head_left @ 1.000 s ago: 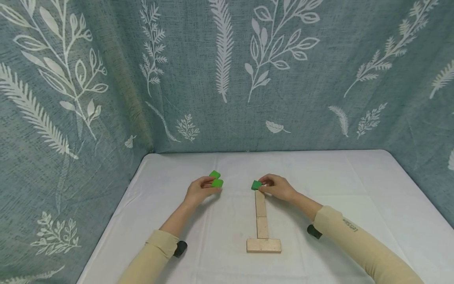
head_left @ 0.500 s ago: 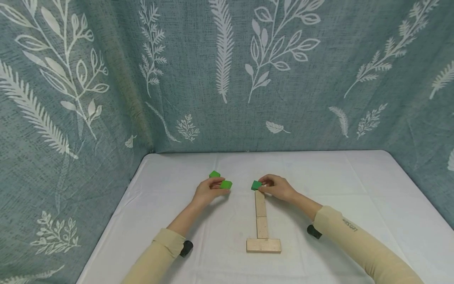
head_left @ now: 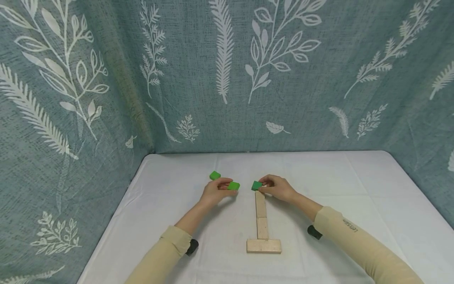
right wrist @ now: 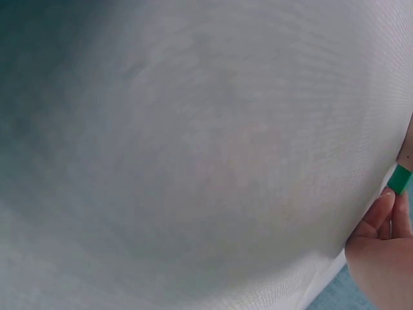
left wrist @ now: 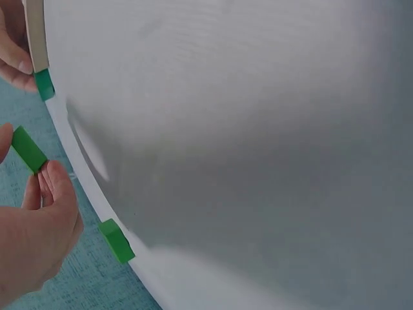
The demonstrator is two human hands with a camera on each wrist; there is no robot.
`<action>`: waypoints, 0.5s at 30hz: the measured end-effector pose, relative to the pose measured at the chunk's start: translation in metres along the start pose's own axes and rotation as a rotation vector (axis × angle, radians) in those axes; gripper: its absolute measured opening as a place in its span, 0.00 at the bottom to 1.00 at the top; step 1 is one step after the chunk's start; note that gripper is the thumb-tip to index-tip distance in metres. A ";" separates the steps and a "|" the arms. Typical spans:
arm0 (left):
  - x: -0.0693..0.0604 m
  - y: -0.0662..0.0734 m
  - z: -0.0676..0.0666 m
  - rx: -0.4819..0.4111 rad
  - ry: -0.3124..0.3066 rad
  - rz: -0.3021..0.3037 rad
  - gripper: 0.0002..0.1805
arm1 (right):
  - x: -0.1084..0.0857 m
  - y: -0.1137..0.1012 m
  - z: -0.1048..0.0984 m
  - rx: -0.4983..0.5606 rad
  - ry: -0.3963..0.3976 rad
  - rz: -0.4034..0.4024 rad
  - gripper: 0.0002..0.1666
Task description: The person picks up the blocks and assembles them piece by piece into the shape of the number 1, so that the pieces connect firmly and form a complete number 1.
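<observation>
My left hand (head_left: 213, 194) pinches a light green block (head_left: 233, 185) between thumb and fingers, raised off the cloth, as the left wrist view also shows of the green block (left wrist: 29, 150). A second light green block (head_left: 214, 175) lies just beyond that hand. On the right, my right hand (head_left: 280, 188) holds a dark green block (head_left: 256, 185) by its right side, at the far end of a row of wooden blocks. Two wooden blocks (head_left: 260, 204) run end to end towards me, meeting a crosswise wooden block (head_left: 264, 246). Only part of my right hand (right wrist: 384, 258) shows in the right wrist view.
A white cloth (head_left: 326, 173) covers the table. Behind it and at the sides hangs a blue-green curtain (head_left: 305, 118) with white leaf patterns. Each forearm carries a dark wrist camera (head_left: 314, 232) near the sleeve cuff.
My left hand has moved right with the light green block, away from the second one and closer to the dark green block. My right hand has stayed in place.
</observation>
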State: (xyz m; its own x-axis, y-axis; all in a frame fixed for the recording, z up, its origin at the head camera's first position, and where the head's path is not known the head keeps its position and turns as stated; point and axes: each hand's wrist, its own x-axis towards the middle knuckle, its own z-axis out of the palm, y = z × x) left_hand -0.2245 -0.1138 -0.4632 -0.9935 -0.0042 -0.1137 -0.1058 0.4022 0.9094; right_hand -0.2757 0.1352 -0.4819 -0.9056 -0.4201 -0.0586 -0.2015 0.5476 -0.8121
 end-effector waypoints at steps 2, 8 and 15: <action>0.000 0.001 0.002 0.008 -0.010 0.007 0.26 | 0.000 0.000 0.000 -0.001 0.002 -0.002 0.20; 0.003 0.002 0.009 0.034 -0.027 0.041 0.25 | 0.001 0.000 0.001 -0.003 0.006 -0.006 0.20; 0.006 0.003 0.017 0.064 -0.040 0.076 0.24 | 0.001 0.000 0.002 0.001 0.009 -0.010 0.19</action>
State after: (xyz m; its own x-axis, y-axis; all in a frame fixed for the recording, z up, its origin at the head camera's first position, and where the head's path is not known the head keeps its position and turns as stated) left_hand -0.2303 -0.0968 -0.4681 -0.9959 0.0648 -0.0625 -0.0261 0.4572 0.8890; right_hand -0.2755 0.1332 -0.4829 -0.9067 -0.4194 -0.0453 -0.2103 0.5424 -0.8134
